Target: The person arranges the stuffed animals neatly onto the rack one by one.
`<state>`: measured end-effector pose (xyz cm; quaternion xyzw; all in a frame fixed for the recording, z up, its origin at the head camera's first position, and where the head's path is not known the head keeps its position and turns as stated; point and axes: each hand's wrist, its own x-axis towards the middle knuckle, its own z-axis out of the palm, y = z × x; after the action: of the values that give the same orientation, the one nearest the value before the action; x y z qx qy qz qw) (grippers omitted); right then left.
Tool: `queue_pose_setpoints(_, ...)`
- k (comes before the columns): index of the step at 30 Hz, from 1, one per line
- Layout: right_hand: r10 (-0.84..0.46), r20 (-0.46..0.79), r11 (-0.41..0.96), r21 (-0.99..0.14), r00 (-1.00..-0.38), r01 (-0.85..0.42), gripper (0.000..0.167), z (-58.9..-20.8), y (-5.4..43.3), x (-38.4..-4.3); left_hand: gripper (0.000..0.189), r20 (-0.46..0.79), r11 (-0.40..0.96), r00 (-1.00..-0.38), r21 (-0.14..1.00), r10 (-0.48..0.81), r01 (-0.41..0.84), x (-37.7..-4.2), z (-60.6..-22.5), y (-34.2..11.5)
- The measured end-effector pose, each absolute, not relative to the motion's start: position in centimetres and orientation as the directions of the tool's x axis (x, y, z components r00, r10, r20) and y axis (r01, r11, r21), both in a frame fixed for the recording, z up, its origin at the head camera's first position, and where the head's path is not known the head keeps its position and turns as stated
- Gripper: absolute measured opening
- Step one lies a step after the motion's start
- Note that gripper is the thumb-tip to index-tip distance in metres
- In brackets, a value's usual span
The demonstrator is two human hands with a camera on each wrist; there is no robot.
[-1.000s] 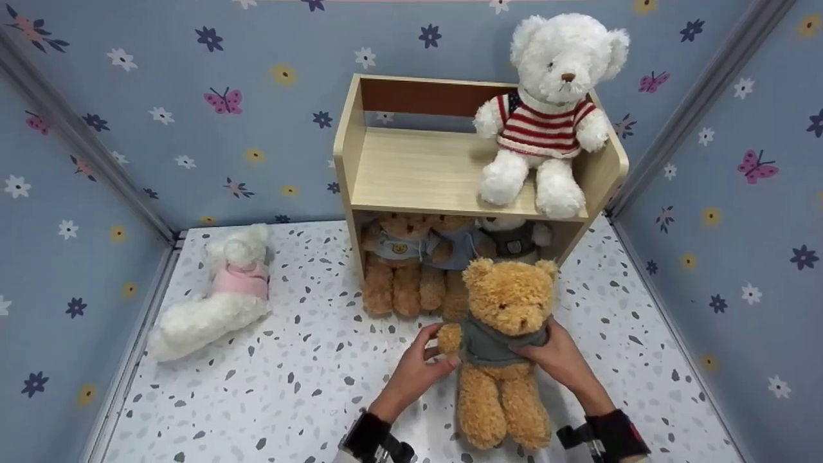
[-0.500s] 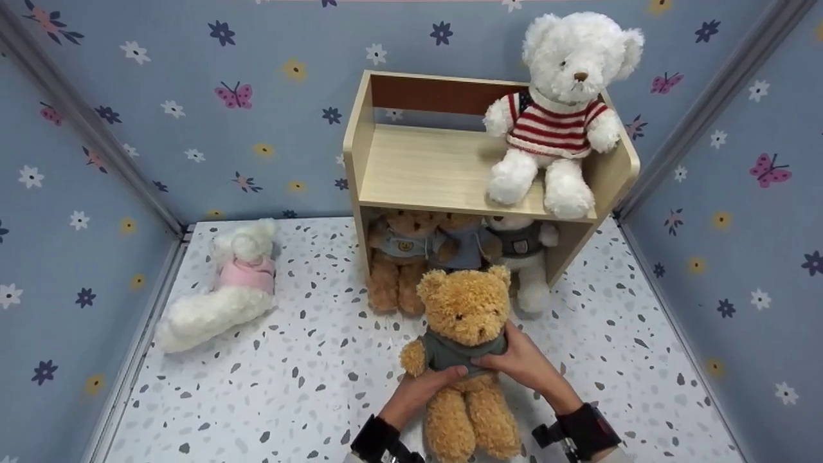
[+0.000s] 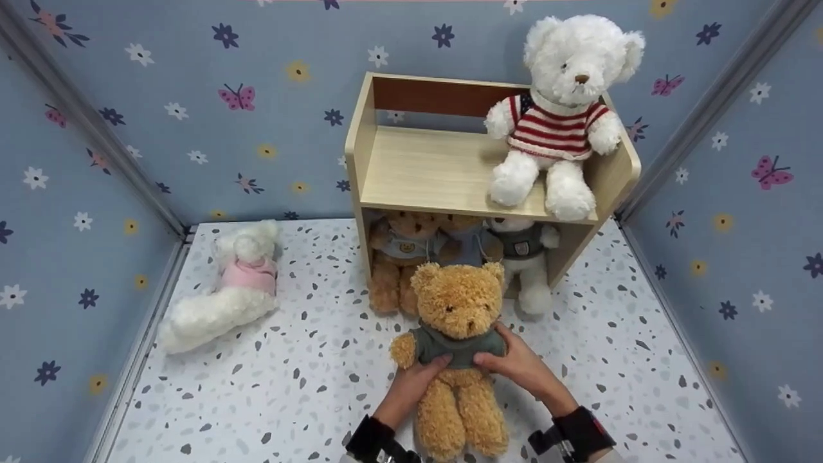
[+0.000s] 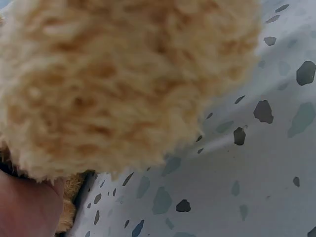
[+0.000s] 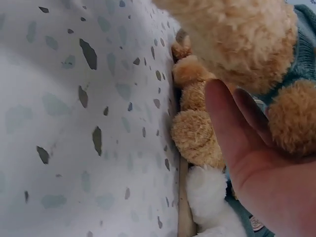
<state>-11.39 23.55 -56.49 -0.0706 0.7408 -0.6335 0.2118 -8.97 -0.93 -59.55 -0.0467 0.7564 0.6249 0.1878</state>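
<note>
A golden-brown teddy bear [image 3: 460, 302] in a dark green top is upright in front of the shelf, facing the head camera. My left hand [image 3: 411, 386] grips one side of its body, thumb on the lower front of the top. On the other side my right hand [image 3: 524, 366] holds the waist, thumb also in front. The fingers behind the bear are hidden in the head view. Blurred brown fur [image 4: 113, 84] fills much of the left wrist view. In the right wrist view, the right hand [image 5: 261, 168] lies against the bear under its fur.
A wooden two-tier shelf [image 3: 424, 170] stands at the back wall. A white bear [image 3: 556, 128] in a striped sweater sits on its upper tier; several bears, one white in grey [image 3: 522, 243], fill the lower. A white plush in pink [image 3: 251, 276] lies on the speckled floor [image 3: 308, 411] at left.
The teddy bear has moved left, uncovering the grey-dressed bear behind it. My left hand has gone from the bear's paw to its torso. The right hand stays on the bear.
</note>
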Motion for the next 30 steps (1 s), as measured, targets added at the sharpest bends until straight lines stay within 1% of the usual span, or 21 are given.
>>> queue_pose_setpoints(2,-0.383,-0.238,0.178,-0.967,-0.892,0.182,0.081,-56.7,23.2,-11.3,0.09,-0.299,0.214,-0.945,0.939,0.132,-0.268,-9.1,-59.6,-0.9)
queue_pose_setpoints(6,-0.341,-0.197,0.212,-0.969,-0.919,0.129,0.081,-56.8,22.6,-11.0,0.081,-0.273,0.238,-0.956,0.941,0.109,-0.241,-9.2,-59.6,-0.6)
queue_pose_setpoints(8,-0.308,-0.164,0.237,-0.967,-0.937,0.091,0.077,-56.8,22.3,-10.9,0.077,-0.271,0.218,-0.955,0.946,0.119,-0.241,-9.3,-59.7,-0.6)
queue_pose_setpoints(12,-0.252,-0.11,0.241,-0.969,-0.961,0.048,0.068,-56.4,22.1,-10.7,0.073,-0.202,0.165,-0.966,0.971,0.161,-0.175,-9.7,-59.2,-0.5)
queue_pose_setpoints(16,-0.202,-0.072,0.248,-0.968,-0.977,0.02,0.068,-55.3,22.0,-10.6,0.07,-0.116,0.174,-0.977,0.981,0.18,-0.084,-10.1,-58.0,-0.9)
queue_pose_setpoints(20,-0.147,-0.022,0.272,-0.962,-0.989,-0.019,0.069,-53.1,21.6,-11.0,0.058,-0.075,0.139,-0.982,0.989,0.173,-0.051,-10.9,-56.0,-1.2)
queue_pose_setpoints(24,-0.099,0.015,0.248,-0.968,-0.995,-0.039,0.071,-50.0,20.9,-11.8,0.043,-0.03,0.055,-0.989,0.998,0.141,-0.023,-12.0,-53.0,-1.4)
queue_pose_setpoints(28,-0.071,0.067,0.231,-0.97,-0.995,-0.082,0.073,-46.1,20.0,-13.1,0.032,0.052,0.0,-0.994,0.999,0.099,0.052,-13.6,-49.1,-1.4)
queue_pose_setpoints(30,-0.054,0.129,0.233,-0.963,-0.99,-0.139,0.072,-44.1,19.8,-13.9,0.031,0.104,-0.012,-0.991,0.995,0.08,0.104,-14.5,-46.9,-1.4)
